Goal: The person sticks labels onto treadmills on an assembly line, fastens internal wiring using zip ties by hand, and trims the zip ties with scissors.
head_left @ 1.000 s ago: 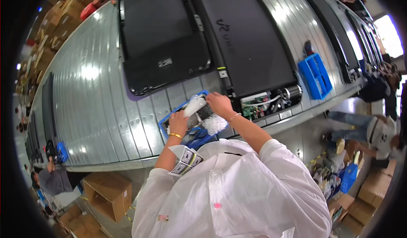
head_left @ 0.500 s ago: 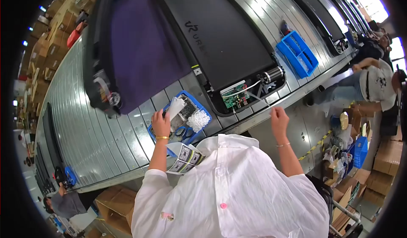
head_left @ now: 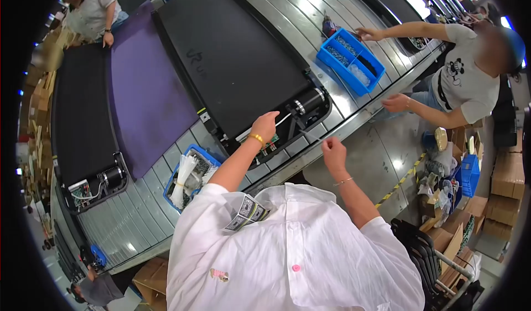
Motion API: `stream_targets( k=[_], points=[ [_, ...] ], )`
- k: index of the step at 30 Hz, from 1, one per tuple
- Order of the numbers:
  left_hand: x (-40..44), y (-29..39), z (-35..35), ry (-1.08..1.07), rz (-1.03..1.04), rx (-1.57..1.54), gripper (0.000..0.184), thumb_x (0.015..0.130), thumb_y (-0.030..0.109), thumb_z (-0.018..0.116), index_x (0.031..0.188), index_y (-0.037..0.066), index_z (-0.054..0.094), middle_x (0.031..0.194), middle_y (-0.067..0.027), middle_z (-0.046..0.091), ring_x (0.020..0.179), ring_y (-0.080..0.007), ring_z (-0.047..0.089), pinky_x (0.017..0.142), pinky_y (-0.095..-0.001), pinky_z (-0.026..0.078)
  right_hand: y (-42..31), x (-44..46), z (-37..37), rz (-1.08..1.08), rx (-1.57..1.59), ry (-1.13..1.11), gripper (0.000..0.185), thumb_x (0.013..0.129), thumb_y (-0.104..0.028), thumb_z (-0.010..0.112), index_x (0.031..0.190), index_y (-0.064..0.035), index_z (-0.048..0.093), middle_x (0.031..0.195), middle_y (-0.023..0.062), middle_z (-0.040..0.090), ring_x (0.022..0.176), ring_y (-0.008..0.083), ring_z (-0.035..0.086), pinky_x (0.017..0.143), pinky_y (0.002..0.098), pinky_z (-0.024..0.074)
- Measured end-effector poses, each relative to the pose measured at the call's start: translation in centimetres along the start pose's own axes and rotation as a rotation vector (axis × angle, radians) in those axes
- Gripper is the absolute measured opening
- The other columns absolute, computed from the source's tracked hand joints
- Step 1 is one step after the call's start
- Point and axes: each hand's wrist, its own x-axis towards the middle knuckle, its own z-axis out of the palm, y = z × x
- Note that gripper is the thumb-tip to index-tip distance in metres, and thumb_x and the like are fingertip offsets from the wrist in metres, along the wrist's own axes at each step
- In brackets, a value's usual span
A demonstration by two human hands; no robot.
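Observation:
A black treadmill (head_left: 232,56) lies on the metal-slatted line, its motor end open towards me. Over that bay, my left hand (head_left: 264,125) is closed with its fingers bent, beside a white cable (head_left: 283,119) and partly covering a green circuit board (head_left: 273,140). What its fingers hold is hidden. To the right, past the line's front edge, my right hand (head_left: 334,155) pinches the end of a thin grey strip (head_left: 312,136) reaching towards the bay. The silver motor (head_left: 308,100) sits at the bay's right side.
A blue bin (head_left: 171,187) holds white cable ties and small parts. Another blue bin (head_left: 345,62) holds screws; a co-worker (head_left: 470,73) reaches around it. A second treadmill (head_left: 83,117) and purple sheet (head_left: 138,89) lie left, with another person (head_left: 97,9) behind.
My left hand has left the blue parts bin and moved right to the motor bay. My right hand shifted slightly in view. The co-worker now reaches towards the screw bin; the left treadmill lies flat.

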Motion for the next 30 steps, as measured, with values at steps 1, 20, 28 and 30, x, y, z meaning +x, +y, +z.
stream_targets(
  k=[1, 20, 28, 30],
  points=[
    [1.7, -0.7, 1.8, -0.032, -0.031, 0.105, 0.032, 0.084, 0.006, 0.045, 0.114, 0.004, 0.057, 0.103, -0.0153, 0.063, 0.097, -0.0337, 0.058, 0.087, -0.0383, 0.047, 1.6, 0.8, 1.4, 0.002, 0.003, -0.003, 0.016, 0.081, -0.018, 0.062, 0.077, -0.0029, 0.06, 0.065, 0.0117, 0.063, 0.058, 0.0236, 0.062, 0.056, 0.0335, 0.0475],
    [6.4, -2.4, 8.4, -0.534, -0.367, 0.415, 0.015, 0.081, 0.016, 0.055, 0.078, 0.008, 0.067, 0.081, -0.0121, 0.066, 0.071, -0.0316, 0.063, 0.065, -0.0405, 0.052, 1.8, 7.1, 8.2, -0.035, -0.13, -0.562, 0.02, 0.081, -0.026, 0.062, 0.078, -0.0064, 0.06, 0.072, 0.0138, 0.064, 0.068, 0.0343, 0.062, 0.059, 0.0442, 0.0492],
    [5.3, 2.8, -0.1, -0.131, 0.236, 0.806, 0.006, 0.073, 0.016, 0.067, 0.076, 0.011, 0.068, 0.077, -0.0072, 0.062, 0.073, -0.0282, 0.061, 0.064, -0.0427, 0.047, 1.2, 6.5, 10.2, -0.234, -0.337, -0.544, 0.015, 0.079, -0.023, 0.061, 0.078, -0.0079, 0.056, 0.069, 0.0129, 0.063, 0.07, 0.0344, 0.062, 0.06, 0.0448, 0.0499],
    [5.0, 1.9, 1.6, -0.19, 0.19, 0.589, 0.007, 0.073, 0.017, 0.067, 0.075, 0.01, 0.067, 0.077, -0.0071, 0.062, 0.072, -0.0286, 0.061, 0.064, -0.0426, 0.047, 1.2, 6.0, 10.1, -0.255, -0.3, -0.496, 0.015, 0.078, -0.022, 0.061, 0.078, -0.008, 0.055, 0.069, 0.013, 0.062, 0.068, 0.0344, 0.062, 0.059, 0.044, 0.0496]
  ],
)
